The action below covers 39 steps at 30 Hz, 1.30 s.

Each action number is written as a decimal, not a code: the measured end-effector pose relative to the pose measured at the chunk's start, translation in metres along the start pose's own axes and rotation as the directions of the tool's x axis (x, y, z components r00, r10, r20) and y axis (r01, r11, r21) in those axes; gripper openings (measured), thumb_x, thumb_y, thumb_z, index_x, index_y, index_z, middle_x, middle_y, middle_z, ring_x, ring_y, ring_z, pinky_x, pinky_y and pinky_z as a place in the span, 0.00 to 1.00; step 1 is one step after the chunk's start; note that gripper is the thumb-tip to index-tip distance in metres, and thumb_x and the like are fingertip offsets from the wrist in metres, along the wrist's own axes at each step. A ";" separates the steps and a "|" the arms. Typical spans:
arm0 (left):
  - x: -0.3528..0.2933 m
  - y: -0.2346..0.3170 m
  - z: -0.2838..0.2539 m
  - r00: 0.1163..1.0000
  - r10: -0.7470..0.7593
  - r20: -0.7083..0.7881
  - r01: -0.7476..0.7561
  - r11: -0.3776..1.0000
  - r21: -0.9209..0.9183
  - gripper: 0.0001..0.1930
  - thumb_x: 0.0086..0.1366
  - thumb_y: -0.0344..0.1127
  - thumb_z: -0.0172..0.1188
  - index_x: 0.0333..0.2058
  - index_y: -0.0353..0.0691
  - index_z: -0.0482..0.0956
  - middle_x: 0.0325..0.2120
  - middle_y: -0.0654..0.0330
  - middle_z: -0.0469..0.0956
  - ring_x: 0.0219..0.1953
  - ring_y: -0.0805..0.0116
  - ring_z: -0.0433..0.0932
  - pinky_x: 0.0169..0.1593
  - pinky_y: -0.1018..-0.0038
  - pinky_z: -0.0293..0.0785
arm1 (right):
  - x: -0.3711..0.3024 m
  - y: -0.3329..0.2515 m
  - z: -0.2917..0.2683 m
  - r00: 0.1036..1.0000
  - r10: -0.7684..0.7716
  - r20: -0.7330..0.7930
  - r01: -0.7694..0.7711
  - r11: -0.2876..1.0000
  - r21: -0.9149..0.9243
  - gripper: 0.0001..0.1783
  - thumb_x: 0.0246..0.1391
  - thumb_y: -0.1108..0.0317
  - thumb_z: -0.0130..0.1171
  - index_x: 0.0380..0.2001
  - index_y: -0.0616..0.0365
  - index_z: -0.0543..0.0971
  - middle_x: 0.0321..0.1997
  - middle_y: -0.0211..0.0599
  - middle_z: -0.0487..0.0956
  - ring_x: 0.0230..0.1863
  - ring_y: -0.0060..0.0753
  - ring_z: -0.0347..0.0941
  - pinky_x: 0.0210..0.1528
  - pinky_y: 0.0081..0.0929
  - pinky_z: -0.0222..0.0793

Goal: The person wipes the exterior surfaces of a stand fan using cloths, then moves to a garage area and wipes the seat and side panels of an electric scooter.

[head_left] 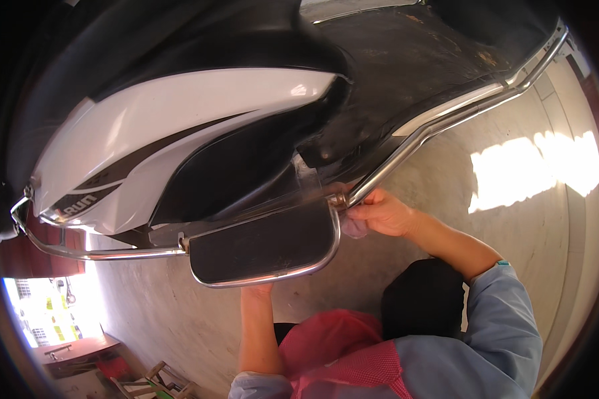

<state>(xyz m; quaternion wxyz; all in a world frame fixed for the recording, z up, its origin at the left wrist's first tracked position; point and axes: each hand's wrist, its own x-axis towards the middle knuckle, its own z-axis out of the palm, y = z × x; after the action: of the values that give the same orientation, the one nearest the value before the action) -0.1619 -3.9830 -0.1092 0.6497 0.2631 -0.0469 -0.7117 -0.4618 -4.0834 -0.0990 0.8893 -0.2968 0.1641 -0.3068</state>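
A scooter with a white and black side panel (199, 126) fills the upper part of the view. Along its side runs a chrome rail (439, 123), joined to a black footrest (266, 245) with a chrome rim. My right hand (387, 213) is at the rail's joint by the footrest's right end, its fingers closed on a crumpled pale pinkish cloth (355, 227) that touches the metal there. From below, my left hand (257, 290) reaches under the footrest. Only its wrist end shows; the footrest hides the fingers.
Grey concrete floor (160, 306) lies under the scooter, with a sunlit patch at right. A red cabinet (80, 349) and a small wooden stool (160, 382) stand at lower left. My knee in dark cloth (422, 299) is close below the footrest.
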 end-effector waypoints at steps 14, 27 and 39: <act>-0.030 0.072 0.021 0.711 0.383 -0.590 -0.474 0.880 -0.001 0.12 0.61 0.34 0.49 0.40 0.36 0.73 0.40 0.58 0.77 0.44 0.62 0.74 0.51 0.65 0.67 | -0.001 -0.007 -0.008 0.991 0.039 -0.129 -0.071 0.965 -0.251 0.18 0.52 0.74 0.57 0.48 0.62 0.73 0.47 0.37 0.77 0.48 0.32 0.73 0.54 0.30 0.67; -0.049 0.114 0.034 0.610 0.422 -0.671 -0.748 0.587 -0.311 0.09 0.57 0.29 0.52 0.38 0.38 0.70 0.37 0.57 0.73 0.40 0.63 0.73 0.45 0.67 0.70 | 0.046 0.035 0.056 0.983 -0.092 -0.158 0.026 0.926 -0.377 0.23 0.49 0.81 0.56 0.51 0.56 0.72 0.56 0.31 0.71 0.59 0.33 0.63 0.63 0.32 0.56; -0.062 0.124 0.036 0.672 0.383 -0.634 -0.724 0.519 -0.454 0.18 0.58 0.32 0.51 0.48 0.39 0.67 0.46 0.59 0.68 0.47 0.65 0.67 0.51 0.69 0.64 | 0.029 0.095 0.073 0.906 -0.066 -0.418 0.025 0.994 -0.103 0.25 0.53 0.81 0.45 0.56 0.59 0.66 0.60 0.38 0.66 0.62 0.36 0.59 0.66 0.38 0.51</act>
<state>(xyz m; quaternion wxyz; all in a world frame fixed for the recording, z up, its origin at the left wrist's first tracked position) -0.0643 -3.9523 -0.0082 0.8864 0.1372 0.2848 -0.3381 -0.3629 -4.0109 -0.1057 0.8103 -0.2694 0.3596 -0.3762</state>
